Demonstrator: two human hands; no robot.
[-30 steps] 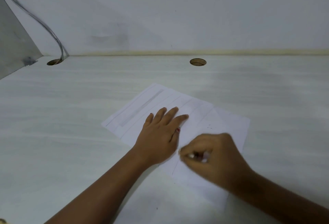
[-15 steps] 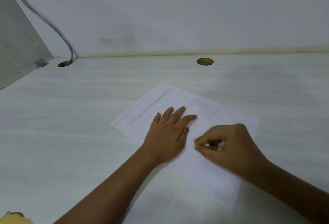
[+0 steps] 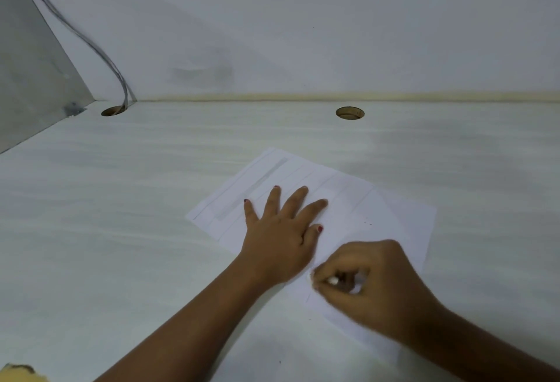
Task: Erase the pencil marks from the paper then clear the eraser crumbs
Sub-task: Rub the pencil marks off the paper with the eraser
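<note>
A white sheet of paper (image 3: 397,218) with faint pencil lines lies slanted on the pale desk. My left hand (image 3: 281,236) lies flat on it, fingers spread, pinning it down. My right hand (image 3: 372,284) is closed around a small white eraser (image 3: 333,281), whose tip presses on the paper's near part, just right of my left wrist. A few dark eraser crumbs (image 3: 368,221) dot the paper beyond my right hand. Most of the eraser is hidden by my fingers.
The desk (image 3: 121,230) runs back to a white wall. Two round cable holes (image 3: 350,113) (image 3: 112,111) sit near the back edge, with a grey cable (image 3: 100,51) dropping into the left one. A grey panel (image 3: 27,63) stands at the left.
My right hand with the eraser went away from me along the paper, then came back toward me. My left hand's fingers have spread slightly wider.
</note>
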